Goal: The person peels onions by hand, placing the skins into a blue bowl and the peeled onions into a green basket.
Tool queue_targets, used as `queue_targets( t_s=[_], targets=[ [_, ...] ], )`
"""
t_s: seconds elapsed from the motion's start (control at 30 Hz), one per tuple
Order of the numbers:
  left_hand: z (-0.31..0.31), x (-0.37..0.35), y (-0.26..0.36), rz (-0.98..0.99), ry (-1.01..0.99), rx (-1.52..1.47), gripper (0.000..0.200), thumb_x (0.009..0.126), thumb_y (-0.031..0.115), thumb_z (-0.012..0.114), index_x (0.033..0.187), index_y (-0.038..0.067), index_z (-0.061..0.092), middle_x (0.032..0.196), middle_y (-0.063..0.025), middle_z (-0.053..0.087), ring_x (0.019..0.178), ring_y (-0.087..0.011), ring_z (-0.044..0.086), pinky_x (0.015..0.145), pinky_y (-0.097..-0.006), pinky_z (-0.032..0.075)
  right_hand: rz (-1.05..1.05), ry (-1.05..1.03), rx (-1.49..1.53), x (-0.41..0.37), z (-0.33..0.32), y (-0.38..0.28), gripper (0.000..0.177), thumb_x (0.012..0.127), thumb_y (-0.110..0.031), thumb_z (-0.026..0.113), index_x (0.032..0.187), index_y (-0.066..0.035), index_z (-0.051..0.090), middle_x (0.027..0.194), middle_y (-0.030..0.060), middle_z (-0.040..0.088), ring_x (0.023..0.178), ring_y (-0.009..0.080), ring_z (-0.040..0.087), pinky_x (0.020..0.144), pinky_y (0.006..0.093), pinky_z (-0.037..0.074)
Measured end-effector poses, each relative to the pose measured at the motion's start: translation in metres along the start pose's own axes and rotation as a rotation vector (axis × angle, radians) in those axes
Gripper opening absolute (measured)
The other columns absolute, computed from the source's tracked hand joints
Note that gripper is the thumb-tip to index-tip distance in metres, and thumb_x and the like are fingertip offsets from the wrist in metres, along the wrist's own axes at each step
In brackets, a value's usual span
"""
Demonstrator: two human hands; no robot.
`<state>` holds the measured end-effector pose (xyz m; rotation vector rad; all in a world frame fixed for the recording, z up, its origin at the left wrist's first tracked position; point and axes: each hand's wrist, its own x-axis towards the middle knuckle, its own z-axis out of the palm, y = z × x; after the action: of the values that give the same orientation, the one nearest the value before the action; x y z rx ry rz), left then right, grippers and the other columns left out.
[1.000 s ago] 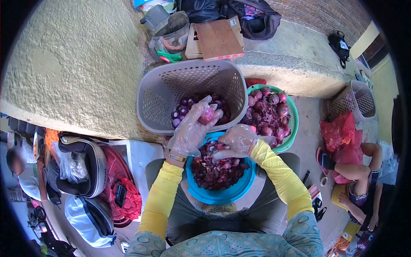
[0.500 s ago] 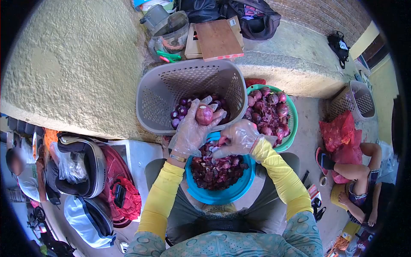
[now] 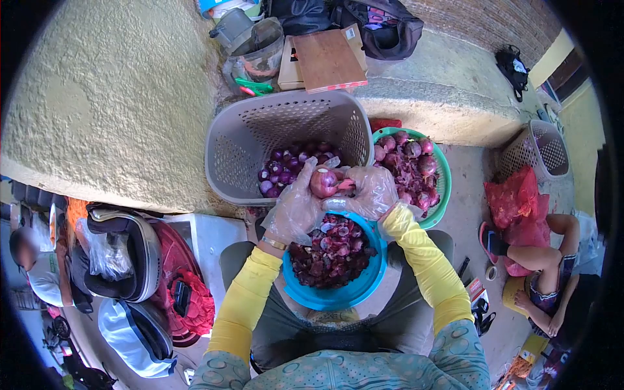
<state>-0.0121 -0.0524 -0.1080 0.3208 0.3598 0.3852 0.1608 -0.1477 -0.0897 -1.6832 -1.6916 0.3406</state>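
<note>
Both hands wear clear plastic gloves. In my left hand is a red onion, its pale cut end facing up, held over the near rim of the grey basket. My right hand is closed against the onion's right side, around a small reddish thing I cannot make out. Just below the hands, a blue basin holds onion skins and trimmings. Shiny purple peeled onions lie in the grey perforated basket. To the right, a green colander contains unpeeled red onions and loose skins.
Behind the basket, a brown board and a clear tub sit on a ledge. A seated person's legs are at right, near red mesh sacks and another basket. A white box stands at left.
My right hand has risen from above the blue basin to the onion. My left hand has turned, its fingers now curled around the onion. More peeled onions show in the basket.
</note>
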Motion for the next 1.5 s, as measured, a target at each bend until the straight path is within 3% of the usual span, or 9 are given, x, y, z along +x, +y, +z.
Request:
queue_targets(
  t_s=[0.33, 0.63, 0.93, 1.2, 1.23, 1.3, 1.5],
  targets=[
    [-0.005, 0.0, 0.001, -0.04, -0.004, 0.008, 0.056, 0.108, 0.044, 0.048, 0.141, -0.001, 0.052, 0.134, -0.0173, 0.061, 0.121, -0.0275, 0.062, 0.102, -0.0397, 0.053, -0.001, 0.003, 0.044, 0.001, -0.004, -0.001, 0.065, 0.066, -0.066, 0.085, 0.101, -0.012, 0.079, 0.083, 0.0125, 0.074, 0.076, 0.0341, 0.073, 0.068, 0.0433, 0.057],
    [0.004, 0.001, 0.001, -0.017, -0.023, -0.002, 0.052, 0.109, 0.038, 0.051, 0.141, -0.003, 0.05, 0.138, -0.0174, 0.058, 0.126, -0.0282, 0.058, 0.11, -0.0415, 0.047, 0.032, 0.065, -0.018, 0.0, -0.002, 0.007, 0.052, 0.071, -0.06, 0.084, 0.09, -0.011, 0.077, 0.08, 0.0126, 0.073, 0.073, 0.0348, 0.072, 0.067, 0.0437, 0.057],
    [0.004, 0.0, 0.003, 0.092, -0.028, -0.025, 0.045, 0.108, 0.033, 0.053, 0.146, 0.008, 0.049, 0.13, -0.0139, 0.061, 0.12, -0.0242, 0.06, 0.102, -0.0388, 0.05, 0.117, 0.045, -0.069, 0.0, 0.002, 0.009, 0.056, 0.073, -0.062, 0.082, 0.089, -0.01, 0.073, 0.074, 0.0153, 0.07, 0.07, 0.037, 0.07, 0.063, 0.046, 0.056],
    [-0.008, 0.0, -0.001, 0.278, -0.07, 0.376, 0.05, 0.109, 0.03, 0.051, 0.15, 0.001, 0.044, 0.123, -0.0097, 0.057, 0.116, -0.0197, 0.057, 0.104, -0.0356, 0.048, 0.231, -0.048, 0.1, 0.003, 0.0, -0.001, 0.063, 0.075, -0.064, 0.08, 0.092, -0.004, 0.068, 0.071, 0.0178, 0.066, 0.065, 0.037, 0.066, 0.062, 0.0454, 0.052],
    [-0.002, 0.0, -0.001, 0.277, -0.072, 0.376, 0.05, 0.109, 0.03, 0.051, 0.15, 0.001, 0.044, 0.123, -0.0097, 0.057, 0.116, -0.0197, 0.057, 0.104, -0.0356, 0.048, 0.232, -0.046, 0.1, 0.003, 0.0, -0.001, 0.063, 0.075, -0.064, 0.08, 0.092, -0.004, 0.068, 0.071, 0.0178, 0.066, 0.065, 0.037, 0.066, 0.062, 0.0454, 0.052],
    [0.009, 0.0, -0.002, 0.198, 0.018, 0.042, 0.05, 0.11, 0.029, 0.05, 0.15, 0.0, 0.044, 0.124, -0.0092, 0.056, 0.115, -0.0196, 0.056, 0.106, -0.0348, 0.046, 0.238, -0.038, 0.067, 0.003, 0.002, 0.001, 0.064, 0.076, -0.065, 0.079, 0.093, -0.004, 0.068, 0.073, 0.0198, 0.066, 0.068, 0.0381, 0.067, 0.064, 0.0461, 0.053],
    [0.007, -0.001, -0.002, 0.177, -0.032, 0.05, 0.05, 0.11, 0.031, 0.051, 0.148, -0.001, 0.046, 0.121, -0.0084, 0.056, 0.111, -0.0181, 0.056, 0.104, -0.0331, 0.047, 0.287, -0.078, 0.059, 0.004, 0.0, -0.004, 0.065, 0.077, -0.065, 0.078, 0.095, -0.003, 0.069, 0.076, 0.0212, 0.068, 0.07, 0.0387, 0.068, 0.067, 0.046, 0.053]
  ],
)
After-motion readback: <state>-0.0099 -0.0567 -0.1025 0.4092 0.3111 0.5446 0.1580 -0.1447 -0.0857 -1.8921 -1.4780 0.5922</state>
